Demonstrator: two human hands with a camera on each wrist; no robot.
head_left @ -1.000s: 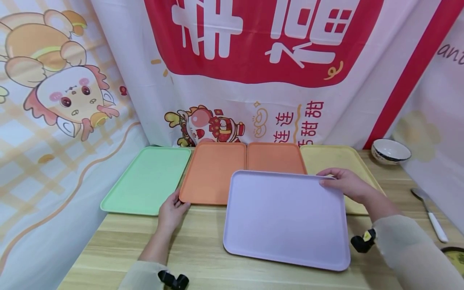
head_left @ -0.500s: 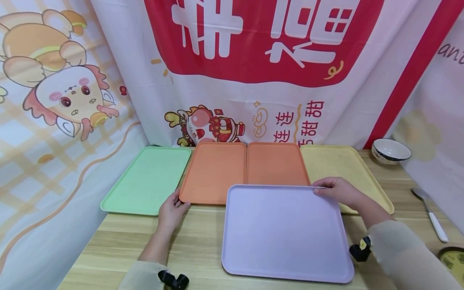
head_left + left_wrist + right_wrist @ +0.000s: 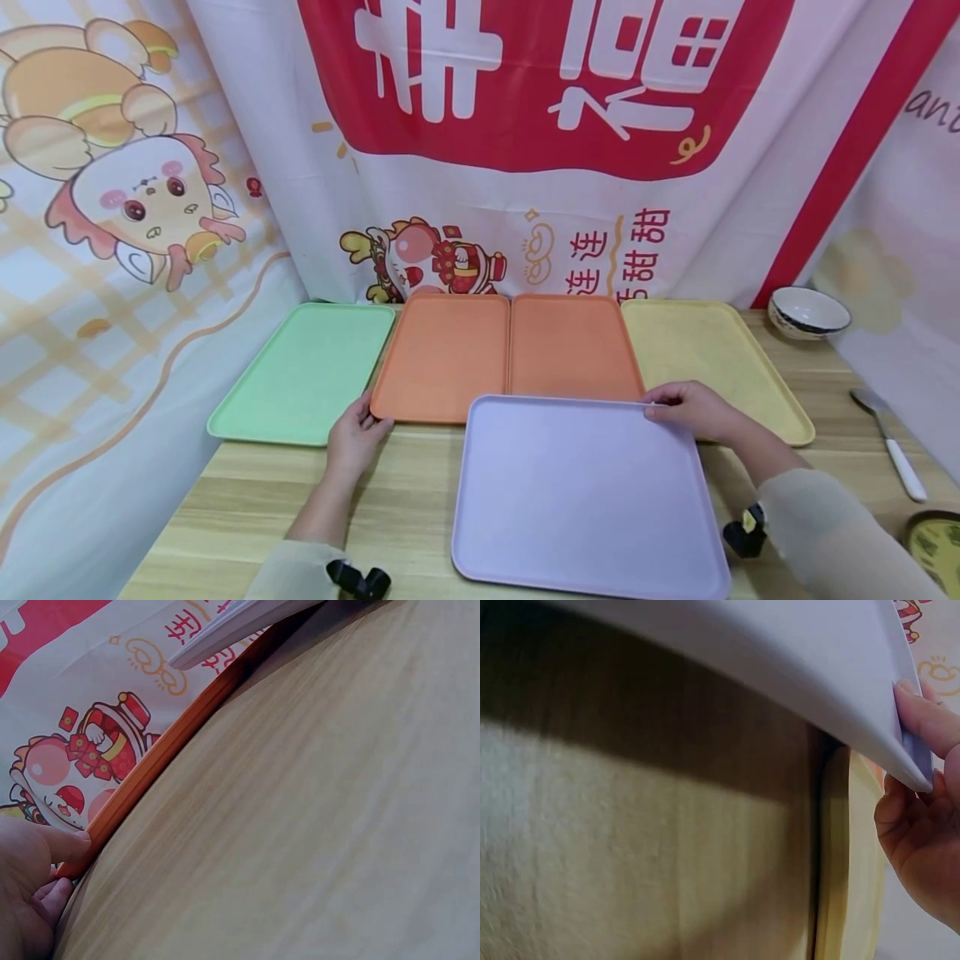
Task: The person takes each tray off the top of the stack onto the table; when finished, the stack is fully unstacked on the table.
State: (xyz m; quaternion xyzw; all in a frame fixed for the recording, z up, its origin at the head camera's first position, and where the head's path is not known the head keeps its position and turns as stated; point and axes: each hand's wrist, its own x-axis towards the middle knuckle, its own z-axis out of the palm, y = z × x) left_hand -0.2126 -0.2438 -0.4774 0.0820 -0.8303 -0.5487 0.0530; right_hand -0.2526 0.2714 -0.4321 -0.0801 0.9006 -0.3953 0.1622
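Observation:
A lilac rectangular tray (image 3: 588, 500) is held above the table, its underside and shadow showing in the right wrist view. My right hand (image 3: 693, 410) pinches its far right corner, thumb on the face and fingers beneath (image 3: 922, 825). With my left hand (image 3: 354, 435) I grip the near left corner of the left orange tray (image 3: 448, 358); the left wrist view shows that tray's edge (image 3: 150, 769) between thumb and fingers. A second orange tray (image 3: 573, 346) lies right beside it, its near edge hidden by the lilac tray.
On the left lies a green tray (image 3: 307, 372); a yellow tray (image 3: 708, 358) lies on the right, partly behind my right hand. A bowl (image 3: 808, 312), a white-handled spoon (image 3: 892, 446) and a round yellow dark-rimmed item (image 3: 937, 546) stand along the right side. Printed cloth hangs behind.
My right hand has drawn the lilac tray toward me and slightly left, uncovering more of the right orange tray and the yellow one. The left hand has stayed at its corner.

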